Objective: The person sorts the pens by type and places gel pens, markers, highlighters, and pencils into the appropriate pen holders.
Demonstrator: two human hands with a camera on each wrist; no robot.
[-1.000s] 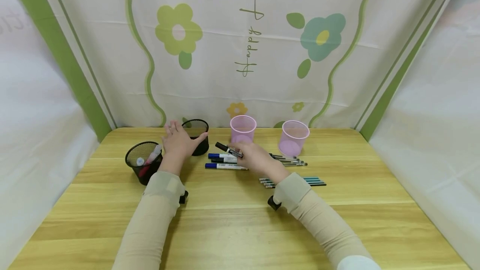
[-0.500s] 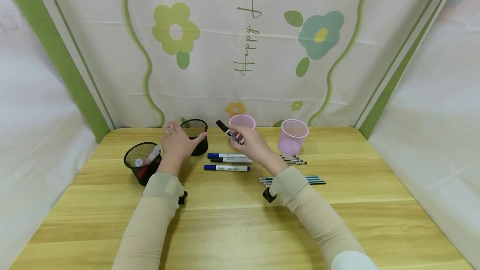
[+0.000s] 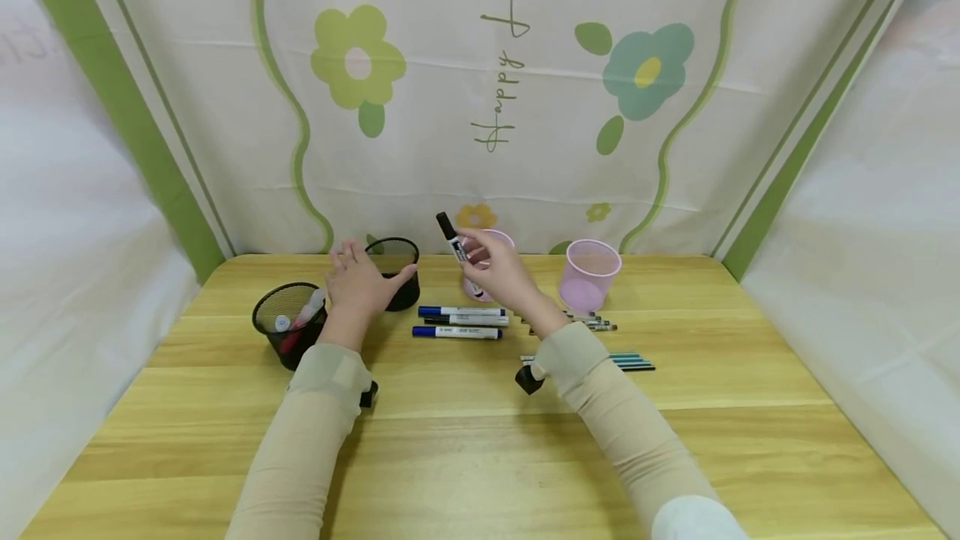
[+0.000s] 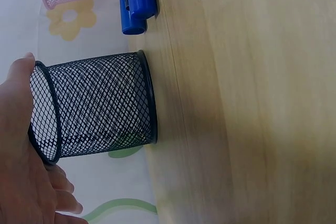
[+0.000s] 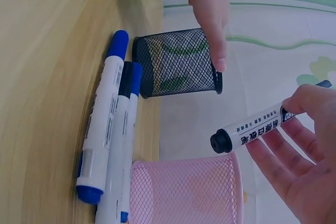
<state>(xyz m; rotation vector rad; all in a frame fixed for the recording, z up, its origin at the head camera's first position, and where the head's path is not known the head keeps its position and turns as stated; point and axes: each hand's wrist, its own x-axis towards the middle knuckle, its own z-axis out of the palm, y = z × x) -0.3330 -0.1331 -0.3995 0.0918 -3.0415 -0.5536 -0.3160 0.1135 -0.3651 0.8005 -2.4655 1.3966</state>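
Observation:
My right hand (image 3: 498, 269) pinches a whiteboard marker (image 3: 452, 237) with a black cap, held tilted above the table. In the right wrist view, the marker's black end overlaps the rim of a pink mesh pen cup (image 5: 189, 190). My left hand (image 3: 358, 283) touches the top rim of a black mesh pen cup (image 4: 100, 106), its thumb along one side and its other fingers spread on the far side. Below and between the hands lie two blue-capped markers, the nearer one a blue marker (image 3: 457, 332), plus a black-capped marker (image 3: 465, 320).
At the left stands another black mesh cup (image 3: 279, 350) holding a red item and white-capped tubes. A second pink cup (image 3: 585, 294) stands back right. Several pens (image 3: 600, 326) and teal pencils (image 3: 633, 361) lie right, partly behind my right arm. A printed curtain hangs behind.
My right hand has lifted the black-capped marker up from the marker group toward the left pink cup, and the marker has turned more upright. My left hand stays at the black cup.

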